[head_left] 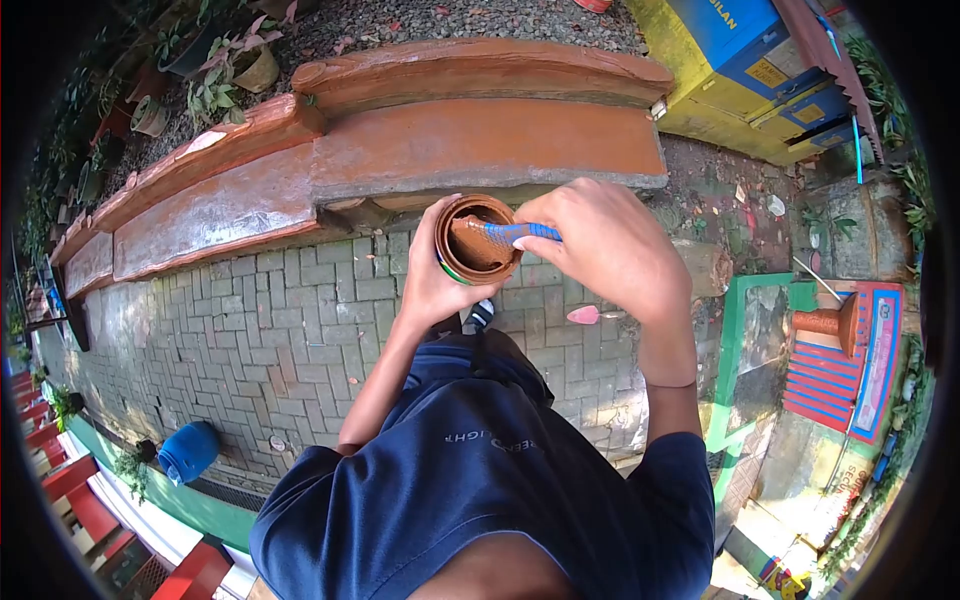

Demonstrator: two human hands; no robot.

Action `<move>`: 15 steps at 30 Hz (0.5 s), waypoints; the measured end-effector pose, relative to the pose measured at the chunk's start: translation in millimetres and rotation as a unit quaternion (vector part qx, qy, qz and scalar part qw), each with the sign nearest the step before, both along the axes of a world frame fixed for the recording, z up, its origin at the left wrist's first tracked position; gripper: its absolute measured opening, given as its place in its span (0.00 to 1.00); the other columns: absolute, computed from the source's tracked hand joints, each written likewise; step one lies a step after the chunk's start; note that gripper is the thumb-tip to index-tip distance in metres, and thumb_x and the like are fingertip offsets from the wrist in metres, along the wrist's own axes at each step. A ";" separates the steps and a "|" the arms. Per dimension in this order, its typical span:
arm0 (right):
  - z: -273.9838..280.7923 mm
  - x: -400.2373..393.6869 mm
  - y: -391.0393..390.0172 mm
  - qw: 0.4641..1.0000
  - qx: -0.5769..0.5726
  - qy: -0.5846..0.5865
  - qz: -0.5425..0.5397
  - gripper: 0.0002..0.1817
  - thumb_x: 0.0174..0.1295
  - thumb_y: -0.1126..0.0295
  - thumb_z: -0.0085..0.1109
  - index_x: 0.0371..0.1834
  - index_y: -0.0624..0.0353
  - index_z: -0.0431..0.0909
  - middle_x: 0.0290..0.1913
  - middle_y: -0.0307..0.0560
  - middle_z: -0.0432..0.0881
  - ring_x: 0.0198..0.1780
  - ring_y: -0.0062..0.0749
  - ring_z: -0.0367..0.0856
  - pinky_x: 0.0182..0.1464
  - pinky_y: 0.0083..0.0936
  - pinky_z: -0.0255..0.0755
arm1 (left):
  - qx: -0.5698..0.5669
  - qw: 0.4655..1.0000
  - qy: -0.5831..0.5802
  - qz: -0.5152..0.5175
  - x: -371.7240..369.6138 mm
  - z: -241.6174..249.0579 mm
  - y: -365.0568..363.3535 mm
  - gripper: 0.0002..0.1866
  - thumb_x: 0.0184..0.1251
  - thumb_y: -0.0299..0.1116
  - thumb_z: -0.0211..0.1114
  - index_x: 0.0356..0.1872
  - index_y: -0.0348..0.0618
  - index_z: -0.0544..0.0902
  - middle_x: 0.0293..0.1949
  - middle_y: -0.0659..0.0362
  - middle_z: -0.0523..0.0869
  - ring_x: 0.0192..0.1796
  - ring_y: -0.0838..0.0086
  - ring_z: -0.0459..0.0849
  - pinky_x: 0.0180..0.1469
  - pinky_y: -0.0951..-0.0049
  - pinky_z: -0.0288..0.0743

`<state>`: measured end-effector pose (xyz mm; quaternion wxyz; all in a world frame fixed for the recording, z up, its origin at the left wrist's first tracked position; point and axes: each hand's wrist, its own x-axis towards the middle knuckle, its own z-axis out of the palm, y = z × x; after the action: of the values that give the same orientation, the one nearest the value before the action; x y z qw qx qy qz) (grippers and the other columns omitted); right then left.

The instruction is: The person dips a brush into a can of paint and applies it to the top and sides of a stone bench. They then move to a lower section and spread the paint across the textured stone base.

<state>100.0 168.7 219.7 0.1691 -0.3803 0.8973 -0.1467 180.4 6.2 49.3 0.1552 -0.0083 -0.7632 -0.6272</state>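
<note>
My left hand [437,266] is wrapped round the side of an open paint can [479,281] in front of my waist. Reddish-brown paint coats the can's rim and inner wall. In my right hand [607,240], fingers and thumb pinch the blue handle of a paintbrush [506,232]. The brush reaches across the rim, its brown, paint-covered head inside the can. How much paint lies in the bottom cannot be made out. Just beyond the can runs a long concrete bench [480,145] with an orange-brown seat and back.
Grey paving blocks [300,310] cover the ground. Potted plants [257,70] stand behind the bench at left. A yellow and blue box structure [730,85] is at upper right. A blue barrel [188,452] is at lower left, a red and blue slatted bench [835,375] at right.
</note>
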 end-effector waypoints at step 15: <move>26.1 26.4 -2.4 0.994 -0.074 0.013 -0.081 0.12 0.56 0.67 0.67 0.39 0.64 0.84 0.30 0.54 0.83 0.31 0.41 0.79 0.36 0.33 0.71 | 0.039 0.998 0.031 -0.037 12.7 -4.3 -40.7 0.53 0.29 0.35 0.85 0.63 0.33 0.64 0.56 0.49 0.77 0.59 0.64 0.78 0.64 0.64 0.71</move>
<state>126.3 166.4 245.7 0.1168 -0.3198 0.9139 -0.2211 193.1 -34.5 45.0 0.1556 -0.0492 -0.7320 -0.6614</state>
